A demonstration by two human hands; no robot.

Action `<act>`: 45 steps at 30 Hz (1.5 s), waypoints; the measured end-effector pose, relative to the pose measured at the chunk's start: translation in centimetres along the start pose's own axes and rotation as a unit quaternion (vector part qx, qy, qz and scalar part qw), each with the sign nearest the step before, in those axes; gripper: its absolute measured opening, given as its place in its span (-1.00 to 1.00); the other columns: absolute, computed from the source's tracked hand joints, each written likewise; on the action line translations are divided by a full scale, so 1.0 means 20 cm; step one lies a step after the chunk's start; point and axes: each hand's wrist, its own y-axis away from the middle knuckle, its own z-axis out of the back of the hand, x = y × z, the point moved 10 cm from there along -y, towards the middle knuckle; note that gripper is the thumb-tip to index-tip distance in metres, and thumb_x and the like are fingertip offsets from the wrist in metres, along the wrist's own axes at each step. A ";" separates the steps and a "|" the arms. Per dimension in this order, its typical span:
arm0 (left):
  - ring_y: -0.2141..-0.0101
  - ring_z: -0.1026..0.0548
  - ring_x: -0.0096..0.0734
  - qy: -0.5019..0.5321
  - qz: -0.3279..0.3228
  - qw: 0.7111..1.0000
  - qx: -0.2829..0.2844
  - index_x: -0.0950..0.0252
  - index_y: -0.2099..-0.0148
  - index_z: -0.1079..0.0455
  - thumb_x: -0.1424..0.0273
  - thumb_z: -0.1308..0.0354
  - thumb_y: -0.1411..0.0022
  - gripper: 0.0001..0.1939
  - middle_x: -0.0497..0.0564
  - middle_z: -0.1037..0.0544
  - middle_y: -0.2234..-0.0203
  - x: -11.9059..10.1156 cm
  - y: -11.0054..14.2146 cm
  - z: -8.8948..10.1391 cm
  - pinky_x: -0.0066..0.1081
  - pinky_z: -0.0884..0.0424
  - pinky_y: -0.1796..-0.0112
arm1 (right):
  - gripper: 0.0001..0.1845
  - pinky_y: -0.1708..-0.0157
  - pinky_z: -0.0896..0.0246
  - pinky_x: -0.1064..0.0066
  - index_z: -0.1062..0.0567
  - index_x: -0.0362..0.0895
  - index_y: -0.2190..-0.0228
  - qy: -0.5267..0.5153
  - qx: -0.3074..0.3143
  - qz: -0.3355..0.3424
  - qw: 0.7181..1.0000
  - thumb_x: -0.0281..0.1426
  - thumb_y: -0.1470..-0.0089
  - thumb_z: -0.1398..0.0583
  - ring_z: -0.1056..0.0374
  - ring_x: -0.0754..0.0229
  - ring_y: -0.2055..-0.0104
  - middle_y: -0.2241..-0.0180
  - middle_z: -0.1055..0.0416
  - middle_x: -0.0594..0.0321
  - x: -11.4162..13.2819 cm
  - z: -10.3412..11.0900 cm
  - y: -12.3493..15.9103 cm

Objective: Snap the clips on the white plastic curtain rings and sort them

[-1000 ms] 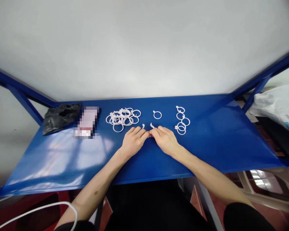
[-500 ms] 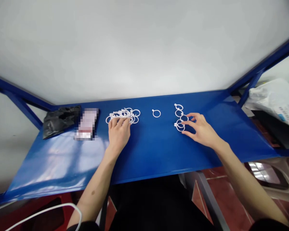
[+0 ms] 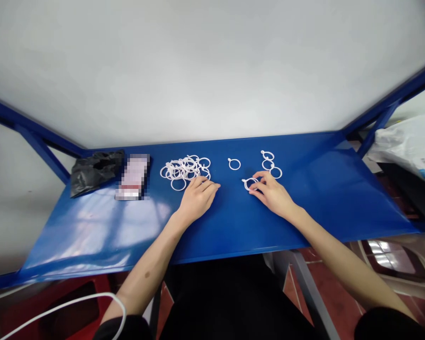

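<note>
Between the thumb and fingers of my right hand (image 3: 274, 194) are white curtain rings (image 3: 247, 185), thin hoops with a small knob; at least two seem to overlap. The hand is closed on them just above the blue table. My left hand (image 3: 197, 197) is palm down with fingers stretched out, at the near right edge of a loose pile of similar rings (image 3: 179, 184). Its fingertips partly cover the lower rings there. One single ring (image 3: 234, 165) lies between the hands, farther back. Beyond my right hand lie a few more rings (image 3: 276, 173) in a short column.
A phone with a blurred screen (image 3: 132, 177) and a crumpled black plastic bag (image 3: 92, 177) lie on the left of the blue table (image 3: 212, 236). A white wall rises behind it. Blue frame bars stand at both sides. A white plastic bag (image 3: 407, 141) is off to the right.
My right hand has moved left, taking the nearest rings away from the column. My left hand has drawn back to the right from atop the pile, uncovering more of it.
</note>
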 end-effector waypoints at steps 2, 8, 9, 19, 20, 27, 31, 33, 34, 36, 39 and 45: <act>0.16 -0.46 -0.22 0.005 0.001 1.000 0.006 0.27 0.07 -0.52 0.51 -0.12 -0.39 -0.83 0.01 -0.65 0.29 0.00 0.00 -0.01 -0.23 -0.42 0.11 | -0.86 0.30 -0.49 0.24 -0.55 -0.11 0.25 -0.010 0.000 -0.005 1.000 -0.32 -0.29 -0.21 -0.39 0.17 0.25 -0.04 -0.33 0.05 0.04 -0.03 -0.04; 0.17 -0.45 -0.23 0.012 0.014 1.000 0.005 0.27 0.06 -0.52 0.50 -0.11 -0.39 -0.82 0.02 -0.64 0.31 0.03 0.00 0.00 -0.22 -0.42 0.11 | -0.78 0.26 -0.50 0.21 -0.54 -0.13 0.27 0.003 0.003 -0.003 1.000 -0.22 -0.23 -0.28 -0.46 0.07 0.16 0.05 -0.41 0.07 0.14 -0.09 -0.12; 0.17 -0.45 -0.23 0.012 0.013 1.000 0.005 0.28 0.06 -0.52 0.50 -0.11 -0.40 -0.82 0.02 -0.64 0.31 0.03 0.00 0.00 -0.22 -0.42 0.11 | -0.75 0.25 -0.50 0.21 -0.53 -0.13 0.25 0.005 0.008 -0.003 1.000 -0.19 -0.22 -0.28 -0.47 0.05 0.14 0.06 -0.42 0.07 0.15 -0.09 -0.13; 0.20 -0.45 -0.24 0.002 0.004 1.000 0.015 0.27 0.07 -0.52 0.48 -0.10 -0.41 -0.83 0.00 -0.64 0.34 0.00 0.00 -0.01 -0.22 -0.42 0.13 | -0.68 0.07 -0.49 0.14 -0.48 -0.07 0.04 -0.046 0.111 0.050 0.991 -0.20 -0.22 -0.28 -0.47 0.04 0.05 -0.07 -0.39 0.08 0.14 -0.04 -0.13; 0.20 -0.45 -0.24 0.003 0.004 1.000 0.018 0.27 0.07 -0.52 0.48 -0.09 -0.42 -0.83 0.00 -0.64 0.34 0.00 0.00 -0.02 -0.22 -0.41 0.12 | -0.70 0.03 -0.46 0.13 -0.48 -0.06 0.05 -0.049 0.120 0.063 0.990 -0.23 -0.23 -0.28 -0.45 0.02 0.01 -0.05 -0.40 0.09 0.15 -0.05 -0.13; 0.21 -0.46 -0.25 0.016 0.011 0.999 0.032 0.25 0.07 -0.53 0.48 -0.08 -0.42 -0.80 0.01 -0.63 0.35 0.00 0.00 -0.04 -0.21 -0.40 0.11 | -0.85 0.08 -0.46 0.18 -0.53 -0.09 0.20 -0.010 0.090 0.084 0.992 -0.29 -0.31 -0.19 -0.47 0.08 0.10 -0.02 -0.43 0.09 0.16 -0.06 -0.13; 0.20 -0.46 -0.24 0.015 0.012 0.999 0.036 0.25 0.06 -0.54 0.47 -0.06 -0.43 -0.79 0.03 -0.63 0.35 0.01 0.00 -0.04 -0.20 -0.41 0.12 | -0.83 0.14 -0.48 0.20 -0.55 -0.08 0.19 -0.008 0.065 0.074 0.995 -0.27 -0.32 -0.19 -0.50 0.11 0.16 -0.05 -0.44 0.10 0.15 -0.03 -0.15; 0.21 -0.46 -0.25 0.011 0.011 0.999 0.035 0.25 0.07 -0.54 0.47 -0.06 -0.43 -0.79 0.02 -0.63 0.36 0.00 0.00 -0.04 -0.21 -0.42 0.13 | -0.84 0.12 -0.49 0.18 -0.55 -0.07 0.17 -0.008 0.065 0.075 0.995 -0.27 -0.30 -0.21 -0.51 0.09 0.13 -0.04 -0.45 0.11 0.15 -0.03 -0.17; 0.22 -0.46 -0.25 0.012 0.012 0.999 0.038 0.25 0.08 -0.54 0.47 -0.05 -0.43 -0.78 0.02 -0.63 0.36 0.01 0.00 -0.04 -0.21 -0.42 0.13 | -0.84 0.12 -0.49 0.17 -0.55 -0.06 0.17 -0.009 0.068 0.079 0.995 -0.27 -0.30 -0.21 -0.50 0.08 0.11 -0.04 -0.46 0.11 0.16 -0.03 -0.17; 0.22 -0.47 -0.25 0.018 0.017 0.999 0.045 0.24 0.07 -0.54 0.46 -0.04 -0.44 -0.78 0.02 -0.63 0.36 0.01 0.00 -0.05 -0.21 -0.42 0.13 | -0.84 0.10 -0.49 0.14 -0.55 -0.06 0.17 -0.005 0.075 0.088 0.993 -0.28 -0.30 -0.21 -0.49 0.05 0.09 -0.01 -0.47 0.10 0.17 -0.04 -0.18; 0.23 -0.47 -0.26 0.018 0.015 0.998 0.054 0.24 0.07 -0.53 0.46 -0.03 -0.44 -0.78 0.01 -0.63 0.35 0.00 0.00 -0.06 -0.21 -0.42 0.13 | -0.83 0.10 -0.49 0.11 -0.55 -0.09 0.21 0.014 0.074 0.092 0.993 -0.28 -0.31 -0.20 -0.48 0.03 0.10 0.01 -0.47 0.07 0.20 -0.06 -0.18; 0.16 -0.49 -0.27 0.023 -0.038 0.997 0.070 0.28 -0.03 -0.47 0.48 -0.03 -0.44 -0.77 0.06 -0.62 0.15 -0.12 0.01 -0.11 -0.25 -0.41 0.14 | -0.85 0.11 -0.51 0.12 -0.54 -0.14 0.26 -0.038 0.054 0.074 0.995 -0.33 -0.29 -0.22 -0.46 0.01 0.07 0.04 -0.44 0.00 0.24 -0.12 -0.18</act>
